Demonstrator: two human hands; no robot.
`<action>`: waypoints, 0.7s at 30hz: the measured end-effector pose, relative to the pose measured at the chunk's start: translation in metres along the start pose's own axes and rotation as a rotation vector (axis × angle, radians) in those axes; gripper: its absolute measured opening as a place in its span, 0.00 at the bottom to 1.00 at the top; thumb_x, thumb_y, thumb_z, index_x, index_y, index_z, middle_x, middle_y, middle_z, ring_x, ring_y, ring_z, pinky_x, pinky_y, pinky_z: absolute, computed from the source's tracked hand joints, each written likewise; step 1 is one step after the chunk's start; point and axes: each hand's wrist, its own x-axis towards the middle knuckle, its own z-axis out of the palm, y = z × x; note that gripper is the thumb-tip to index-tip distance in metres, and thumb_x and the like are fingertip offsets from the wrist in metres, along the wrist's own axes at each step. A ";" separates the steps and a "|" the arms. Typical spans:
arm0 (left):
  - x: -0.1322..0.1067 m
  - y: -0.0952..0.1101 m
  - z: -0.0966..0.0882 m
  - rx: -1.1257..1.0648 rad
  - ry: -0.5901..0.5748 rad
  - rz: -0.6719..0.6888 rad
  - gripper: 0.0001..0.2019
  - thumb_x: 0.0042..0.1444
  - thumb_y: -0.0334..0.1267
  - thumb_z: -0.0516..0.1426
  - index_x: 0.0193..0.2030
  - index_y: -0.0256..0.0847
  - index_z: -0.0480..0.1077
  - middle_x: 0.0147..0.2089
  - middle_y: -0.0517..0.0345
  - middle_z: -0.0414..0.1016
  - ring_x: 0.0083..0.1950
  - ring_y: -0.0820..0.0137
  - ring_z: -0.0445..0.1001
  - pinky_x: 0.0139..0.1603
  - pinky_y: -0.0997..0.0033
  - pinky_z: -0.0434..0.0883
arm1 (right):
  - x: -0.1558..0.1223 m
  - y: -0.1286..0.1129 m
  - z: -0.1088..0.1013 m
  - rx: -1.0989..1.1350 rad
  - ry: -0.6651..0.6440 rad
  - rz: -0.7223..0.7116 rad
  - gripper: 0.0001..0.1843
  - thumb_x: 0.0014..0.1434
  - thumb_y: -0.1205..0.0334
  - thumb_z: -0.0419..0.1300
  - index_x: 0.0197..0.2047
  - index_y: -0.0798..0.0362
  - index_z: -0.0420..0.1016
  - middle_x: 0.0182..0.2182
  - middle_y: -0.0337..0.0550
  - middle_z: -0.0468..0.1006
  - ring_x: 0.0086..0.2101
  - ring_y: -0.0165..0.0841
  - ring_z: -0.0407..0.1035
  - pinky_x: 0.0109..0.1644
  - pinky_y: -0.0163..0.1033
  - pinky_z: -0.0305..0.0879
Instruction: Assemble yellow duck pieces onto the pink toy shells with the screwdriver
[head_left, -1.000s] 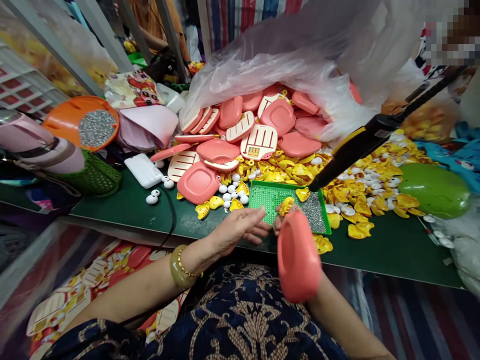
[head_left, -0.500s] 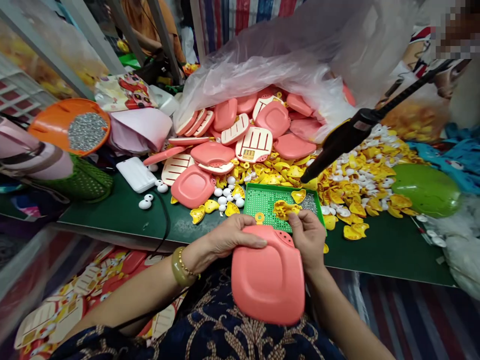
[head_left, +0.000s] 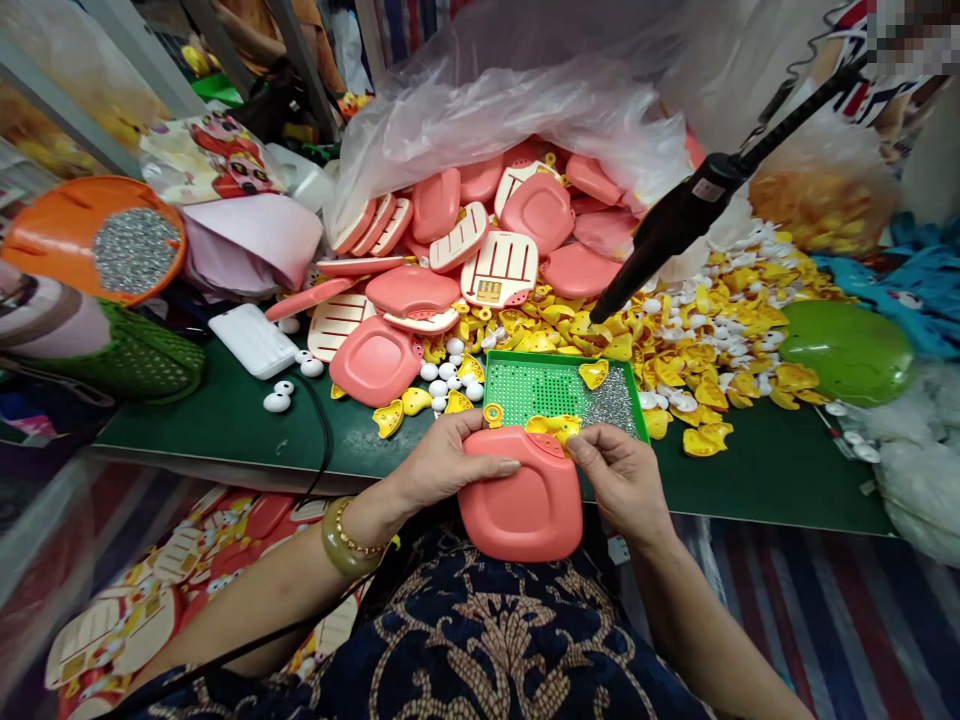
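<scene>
My left hand (head_left: 454, 462) grips a coral-pink rounded plastic panel (head_left: 521, 505) by its upper left edge, thumb across its face. A small yellow ring (head_left: 493, 414) sticks up from that edge. My right hand (head_left: 619, 470) pinches a yellow moulded plastic piece (head_left: 553, 427) at the panel's top right, by the corner with small holes. The piece appears to touch the panel's edge; how it fits there is partly hidden. Just beyond, a green perforated tray (head_left: 517, 380) holds small metal screws (head_left: 611, 400) and one yellow piece (head_left: 593, 374).
A black electric screwdriver (head_left: 664, 235) hangs above the tray. Coral panels (head_left: 536, 212) pile up at the back beside heaped yellow and white parts (head_left: 720, 320). An orange bowl of screws (head_left: 52, 230), a white case (head_left: 253, 341) and a green bowl-like object (head_left: 847, 352) flank them.
The panel has tipped and risen slightly toward the tray. My right hand has brought the yellow piece down onto the panel's top right edge. The camera view has shifted a little.
</scene>
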 end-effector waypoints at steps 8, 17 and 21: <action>-0.001 0.001 0.004 -0.016 -0.026 -0.035 0.14 0.43 0.39 0.66 0.36 0.35 0.73 0.35 0.57 0.76 0.33 0.73 0.71 0.33 0.76 0.68 | -0.004 0.002 0.001 -0.074 0.018 -0.016 0.13 0.52 0.55 0.61 0.22 0.54 0.70 0.17 0.36 0.69 0.19 0.25 0.62 0.22 0.31 0.60; -0.001 -0.003 0.011 0.034 -0.030 -0.087 0.17 0.41 0.41 0.66 0.36 0.34 0.73 0.34 0.55 0.75 0.32 0.71 0.71 0.32 0.74 0.67 | -0.005 0.010 -0.002 -0.089 0.023 0.030 0.13 0.51 0.54 0.61 0.22 0.55 0.70 0.18 0.38 0.71 0.21 0.26 0.62 0.24 0.32 0.60; 0.000 -0.009 0.011 0.019 -0.067 -0.049 0.18 0.42 0.42 0.66 0.39 0.34 0.73 0.36 0.54 0.75 0.33 0.71 0.71 0.35 0.72 0.68 | -0.005 0.010 -0.003 -0.107 0.008 0.066 0.15 0.50 0.53 0.61 0.21 0.55 0.70 0.17 0.37 0.70 0.20 0.26 0.61 0.23 0.32 0.59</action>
